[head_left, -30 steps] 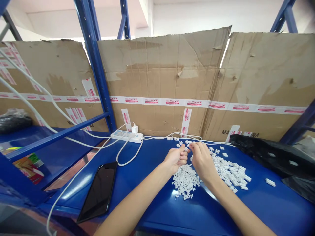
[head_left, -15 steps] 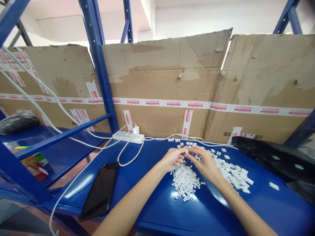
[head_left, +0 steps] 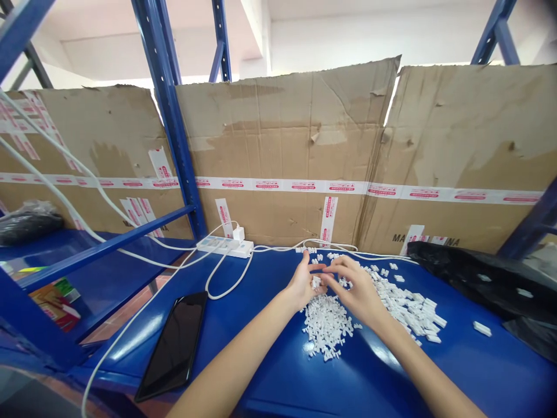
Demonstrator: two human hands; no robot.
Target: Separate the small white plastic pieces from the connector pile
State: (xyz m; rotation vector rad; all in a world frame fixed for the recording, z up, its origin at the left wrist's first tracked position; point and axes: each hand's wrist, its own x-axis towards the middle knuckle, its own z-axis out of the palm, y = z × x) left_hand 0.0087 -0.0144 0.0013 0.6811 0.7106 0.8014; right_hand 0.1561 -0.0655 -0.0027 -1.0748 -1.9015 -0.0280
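At least one chunky white plastic piece [head_left: 315,283] sat in the loosely opened left hand [head_left: 301,284]; whether the curved right hand [head_left: 359,292] gripped anything, I could not tell. One heap of tiny white bits [head_left: 326,326] and one of oblong white blocks [head_left: 409,307] lay nearby, uncountable.

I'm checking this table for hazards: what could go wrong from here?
The white piece in the open left hand might drop into the nearby pile. The black device, at the near edge of the table, could be knocked off. The cable hanging past that edge might get snagged.
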